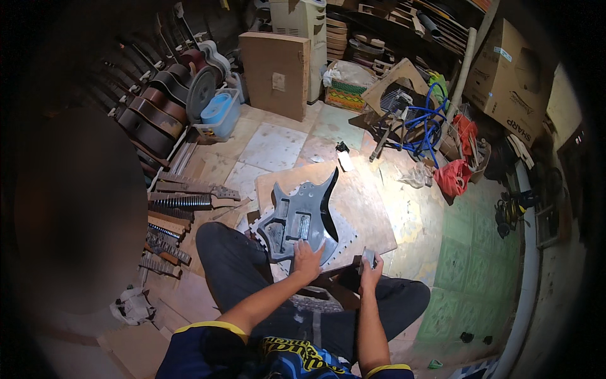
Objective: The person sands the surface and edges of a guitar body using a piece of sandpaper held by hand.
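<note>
A dark grey electric guitar body (291,218) with two horns and several routed cavities lies face up before me. Beneath it are a pale sheet with a toothed edge (346,232) and a wooden board (372,211). My left hand (306,260) rests on the lower end of the body, fingers stretched out and thumb apart. Off to the right of the body, my right hand (371,273) is closed around a small grey block (368,256), raised near my right knee and apart from the guitar.
Acoustic guitars (151,117) line the left wall. Guitar necks (183,202) lie at my left. A cardboard panel (274,76), a clear bin (222,123), blue tubing (426,129) and a red bag (452,178) stand farther off. A small white object (344,159) sits beyond the board.
</note>
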Motion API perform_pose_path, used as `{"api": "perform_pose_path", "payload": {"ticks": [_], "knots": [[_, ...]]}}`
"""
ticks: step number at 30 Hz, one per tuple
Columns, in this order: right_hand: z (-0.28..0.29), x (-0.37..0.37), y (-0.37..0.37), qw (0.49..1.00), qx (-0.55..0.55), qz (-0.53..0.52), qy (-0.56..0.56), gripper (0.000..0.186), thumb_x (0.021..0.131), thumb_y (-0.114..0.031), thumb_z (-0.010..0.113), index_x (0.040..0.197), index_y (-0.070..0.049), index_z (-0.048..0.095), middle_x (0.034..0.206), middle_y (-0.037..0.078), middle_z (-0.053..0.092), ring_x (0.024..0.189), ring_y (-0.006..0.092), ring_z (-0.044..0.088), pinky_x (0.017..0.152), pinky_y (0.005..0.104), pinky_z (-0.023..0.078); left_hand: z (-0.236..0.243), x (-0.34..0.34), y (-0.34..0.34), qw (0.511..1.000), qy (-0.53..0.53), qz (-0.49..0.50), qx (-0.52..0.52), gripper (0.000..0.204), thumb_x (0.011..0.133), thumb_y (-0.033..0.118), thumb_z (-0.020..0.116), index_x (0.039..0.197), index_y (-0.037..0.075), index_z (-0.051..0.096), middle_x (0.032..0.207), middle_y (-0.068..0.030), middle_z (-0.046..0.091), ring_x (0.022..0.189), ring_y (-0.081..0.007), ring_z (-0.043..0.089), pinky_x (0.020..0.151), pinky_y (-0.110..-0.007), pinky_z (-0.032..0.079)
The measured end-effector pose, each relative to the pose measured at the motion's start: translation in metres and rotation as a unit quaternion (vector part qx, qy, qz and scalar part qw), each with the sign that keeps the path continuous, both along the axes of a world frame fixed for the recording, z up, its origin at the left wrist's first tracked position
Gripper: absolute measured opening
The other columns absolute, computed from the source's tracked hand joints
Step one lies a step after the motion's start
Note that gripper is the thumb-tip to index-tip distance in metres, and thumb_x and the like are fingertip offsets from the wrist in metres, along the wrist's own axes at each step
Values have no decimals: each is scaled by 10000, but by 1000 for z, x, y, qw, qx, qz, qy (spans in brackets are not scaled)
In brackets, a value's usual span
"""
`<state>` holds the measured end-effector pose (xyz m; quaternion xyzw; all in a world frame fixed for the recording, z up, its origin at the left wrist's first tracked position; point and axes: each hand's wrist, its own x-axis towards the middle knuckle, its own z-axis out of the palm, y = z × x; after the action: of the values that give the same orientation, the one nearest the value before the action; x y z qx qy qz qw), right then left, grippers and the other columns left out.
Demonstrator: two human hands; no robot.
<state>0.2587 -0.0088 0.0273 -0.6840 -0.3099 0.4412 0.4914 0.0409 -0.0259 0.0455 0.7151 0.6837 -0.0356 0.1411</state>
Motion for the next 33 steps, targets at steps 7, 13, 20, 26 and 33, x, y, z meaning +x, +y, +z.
{"api": "perform_pose_path", "payload": {"ticks": [7,13,20,26,33], "knots": [[3,-7,-7,980,-20,47,193,481,937,-146,689,1384,-51,538,1307,119,606,1136,226,605,951,354,504,25,-60,11,982,-160,-64,-72,878,797,424,775,1561,200,404,1249,-250,565,1240,-454,504,1051,-573,384],[45,-11,-24,829,-45,88,550,392,997,-282,586,1340,-90,578,1133,73,678,953,242,672,793,432,571,31,5,21,969,-207,115,71,808,829,472,750,1476,78,470,1312,-264,543,1280,-439,485,1051,-573,388],[42,-12,-47,770,-58,111,626,472,986,-416,530,1281,-60,620,1104,96,712,956,263,687,796,443,567,42,35,9,776,-625,44,-70,430,968,235,698,1310,-18,633,1217,-166,697,1140,-206,634,1011,-334,473],[60,-26,-50,855,-69,130,498,530,1020,-478,517,1419,-129,528,1223,70,665,1045,227,666,799,430,602,37,10,8,751,-652,66,-81,354,910,167,772,1197,-19,682,1091,-85,720,993,-137,641,908,-294,512],[39,-42,-48,941,3,203,272,449,1070,-401,500,1379,-76,523,1210,66,631,1051,147,643,753,311,582,44,-2,5,797,-592,109,-50,306,825,139,849,1067,3,720,994,-48,716,936,-122,640,855,-289,513]]}}
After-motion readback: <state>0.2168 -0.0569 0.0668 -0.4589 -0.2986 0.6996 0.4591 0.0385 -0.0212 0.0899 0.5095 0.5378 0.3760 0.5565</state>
